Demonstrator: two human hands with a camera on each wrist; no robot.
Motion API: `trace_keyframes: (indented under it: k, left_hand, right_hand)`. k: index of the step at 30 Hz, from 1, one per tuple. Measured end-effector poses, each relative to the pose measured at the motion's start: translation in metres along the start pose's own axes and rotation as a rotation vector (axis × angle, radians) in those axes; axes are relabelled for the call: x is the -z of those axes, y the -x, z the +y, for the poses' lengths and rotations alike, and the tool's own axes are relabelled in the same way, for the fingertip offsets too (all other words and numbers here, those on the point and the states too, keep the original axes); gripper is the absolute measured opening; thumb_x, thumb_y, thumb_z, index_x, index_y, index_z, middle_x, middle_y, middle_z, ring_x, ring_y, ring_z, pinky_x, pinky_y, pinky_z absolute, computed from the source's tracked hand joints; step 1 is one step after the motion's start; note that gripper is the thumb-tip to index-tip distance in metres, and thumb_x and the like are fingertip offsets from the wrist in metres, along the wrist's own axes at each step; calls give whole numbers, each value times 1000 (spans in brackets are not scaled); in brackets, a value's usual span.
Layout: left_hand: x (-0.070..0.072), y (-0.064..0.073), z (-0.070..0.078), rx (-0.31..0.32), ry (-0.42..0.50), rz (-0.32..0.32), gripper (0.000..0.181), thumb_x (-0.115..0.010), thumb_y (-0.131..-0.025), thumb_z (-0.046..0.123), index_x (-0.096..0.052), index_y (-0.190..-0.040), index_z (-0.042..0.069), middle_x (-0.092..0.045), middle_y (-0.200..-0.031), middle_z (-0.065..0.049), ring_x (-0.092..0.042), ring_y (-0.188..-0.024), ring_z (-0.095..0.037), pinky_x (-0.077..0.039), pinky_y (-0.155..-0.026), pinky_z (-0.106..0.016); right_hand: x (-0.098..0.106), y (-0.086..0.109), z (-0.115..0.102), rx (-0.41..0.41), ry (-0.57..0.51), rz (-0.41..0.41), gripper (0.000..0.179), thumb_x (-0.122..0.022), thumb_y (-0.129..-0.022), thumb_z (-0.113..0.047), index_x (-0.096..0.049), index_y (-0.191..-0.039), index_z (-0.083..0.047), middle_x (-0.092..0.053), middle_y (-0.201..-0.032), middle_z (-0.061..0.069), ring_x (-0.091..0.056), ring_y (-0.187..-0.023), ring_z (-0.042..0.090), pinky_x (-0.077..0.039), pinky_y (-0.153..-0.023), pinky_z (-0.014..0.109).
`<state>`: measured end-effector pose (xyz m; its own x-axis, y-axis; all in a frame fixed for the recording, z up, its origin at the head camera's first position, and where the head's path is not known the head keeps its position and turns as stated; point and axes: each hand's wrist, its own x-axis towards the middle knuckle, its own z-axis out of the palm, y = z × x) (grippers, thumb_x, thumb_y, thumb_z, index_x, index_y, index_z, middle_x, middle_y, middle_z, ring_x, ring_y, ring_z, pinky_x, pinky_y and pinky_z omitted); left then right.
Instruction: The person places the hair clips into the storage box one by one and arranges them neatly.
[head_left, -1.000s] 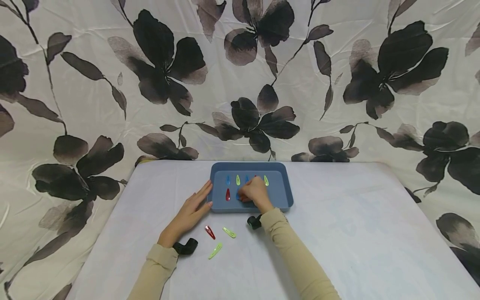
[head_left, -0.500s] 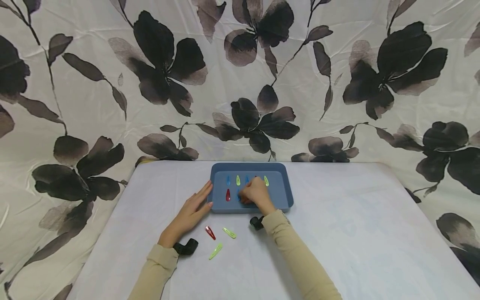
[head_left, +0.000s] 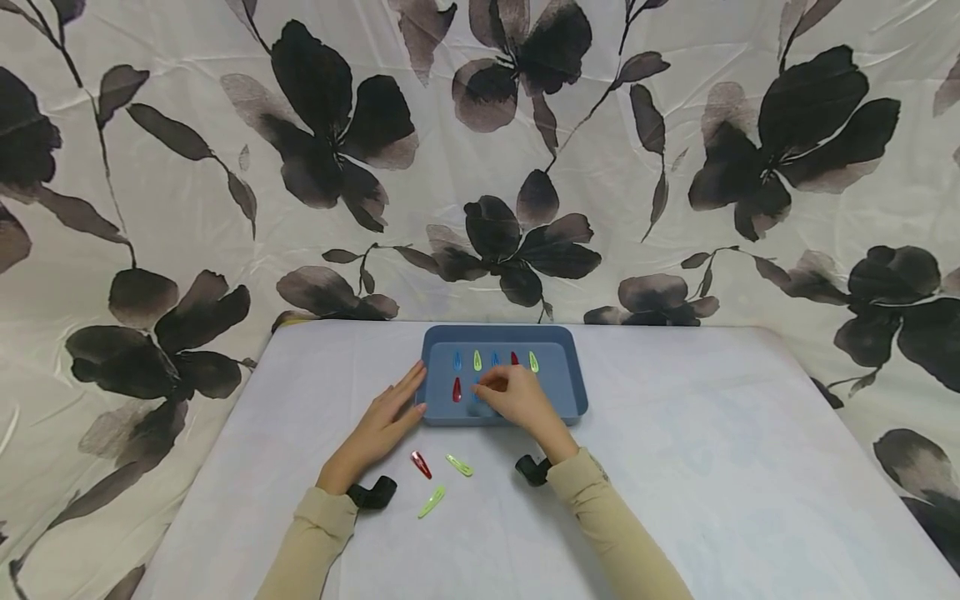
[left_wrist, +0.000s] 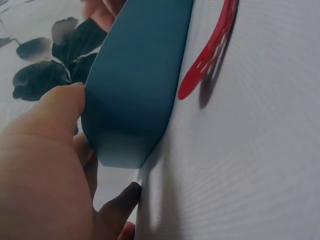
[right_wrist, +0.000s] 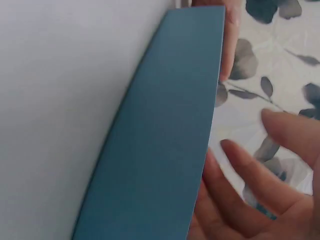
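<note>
A blue tray (head_left: 558,398) carries snap hair clips in two rows. Its far row has blue, green and red clips, among them a red clip (head_left: 514,358) now in plain sight. In the near row lies a red clip (head_left: 457,389), with a blue clip (head_left: 476,390) beside it, partly covered by my right fingertips. My right hand (head_left: 517,398) hovers over the tray; in the right wrist view its thumb and fingers are apart with nothing between them. My left hand (head_left: 386,421), fingers extended, rests against the tray's left side, thumb at the rim in the left wrist view.
On the white table (head_left: 712,458) in front of the tray lie a red clip (head_left: 421,465), a green clip (head_left: 459,465) and another green clip (head_left: 431,502). A flower-patterned cloth (head_left: 637,167) hangs behind the table.
My right hand has loosened its fingers and drawn back slightly right and toward me, uncovering the far row's red clip. The blue clip stays in the near row. My left hand has not moved.
</note>
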<state>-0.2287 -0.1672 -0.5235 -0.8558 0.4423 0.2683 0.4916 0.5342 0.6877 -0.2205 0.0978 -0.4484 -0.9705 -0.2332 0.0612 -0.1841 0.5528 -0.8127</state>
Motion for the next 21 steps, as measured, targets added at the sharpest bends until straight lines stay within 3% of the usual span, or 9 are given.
trace_keyframes:
  k: [5,9,15,21]
  left_hand:
    - [1,0,3,3,10,0,61,-53,-104,31,-30,-156,9,-18,-165,1,-22,-149,-31,-10,-117,-61]
    - [1,-1,2,-5,8,1,61,-53,-103,30,-31,-156,8,-19,-165,0,-23,-148,-30,-11,-117,-62]
    - [2,-1,0,-3,13,-3,61,-53,-104,30,-31,-156,9,-19,-165,1,-23,-149,-26,-11,-117,-60]
    - [2,0,3,2,13,-8,61,-53,-104,31,-30,-156,9,-18,-165,2,-23,-149,-27,-11,-117,-61]
  right_hand:
    - [2,15,0,146,32,-61,38,-70,-93,-24,-66,-123,-1,-68,-116,13,-63,-107,32,-53,-90,46]
    - [2,28,-1,270,91,-100,42,-72,-92,-22,-63,-128,-2,-63,-126,14,-58,-116,35,-49,-96,50]
    - [-3,47,-8,337,158,-134,43,-75,-90,-22,-63,-127,-4,-60,-124,10,-54,-118,29,-48,-98,49]
    - [-17,57,-8,391,246,-175,36,-78,-87,-17,-68,-118,-3,-63,-117,7,-55,-111,23,-50,-96,39]
